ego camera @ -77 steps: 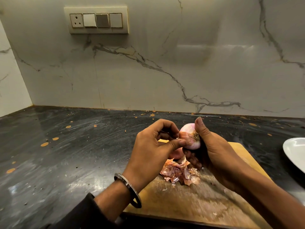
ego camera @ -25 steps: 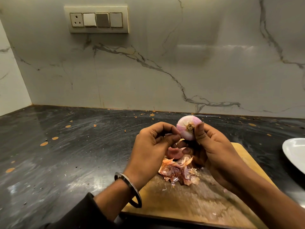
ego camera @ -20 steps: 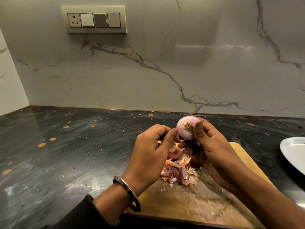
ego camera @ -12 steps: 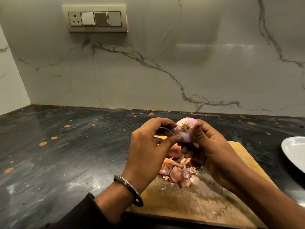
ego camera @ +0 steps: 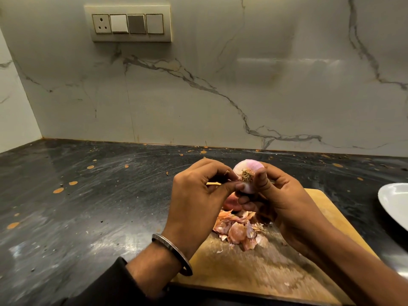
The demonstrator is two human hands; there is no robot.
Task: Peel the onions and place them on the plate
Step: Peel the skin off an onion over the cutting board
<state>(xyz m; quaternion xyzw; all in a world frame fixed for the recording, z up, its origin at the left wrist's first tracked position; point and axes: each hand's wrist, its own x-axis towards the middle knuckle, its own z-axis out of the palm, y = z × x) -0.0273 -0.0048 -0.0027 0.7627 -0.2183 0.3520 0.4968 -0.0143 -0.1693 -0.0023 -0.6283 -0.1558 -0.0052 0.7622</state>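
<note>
Since before, you've rolled the onion (ego camera: 248, 176) root-end toward you. Right hand (ego camera: 278, 199) cups it above the cutting board (ego camera: 260, 268) so skins (ego camera: 240, 230) drop there; left hand (ego camera: 198, 195) pinches at the root. Plate (ego camera: 395, 202) waits right.

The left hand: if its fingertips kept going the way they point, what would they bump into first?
Most likely the onion itself. The left hand points right, its fingertips already at the root end, and the right hand grips the onion just beyond. Depth is hard to judge.

Bare counter (ego camera: 88, 206) between board (ego camera: 320, 208) and plate (ego camera: 395, 202)
</note>
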